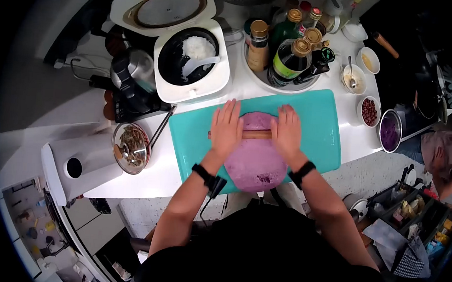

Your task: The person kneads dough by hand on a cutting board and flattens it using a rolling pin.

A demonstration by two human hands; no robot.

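Note:
A flattened sheet of purple dough [253, 161] lies on a teal cutting board [319, 124], its near end reaching the board's front edge. Across the dough's far part rests a wooden rolling pin [257, 135]. My left hand [227, 128] lies flat over the pin's left end, fingers stretched forward. Over the right end is my right hand [287, 132], palm down with the fingers extended. Both palms hide the pin's ends in part. A darker, rough patch shows on the dough near its front edge.
Behind the board stand an open rice cooker [219, 83] with rice and a tray [256, 80] of bottles. A glass-lidded bowl [131, 147] and chopsticks [161, 127] sit left. Right are a bowl of red beans [369, 111] and a purple-filled bowl [390, 131]. Another person [445, 148] is far right.

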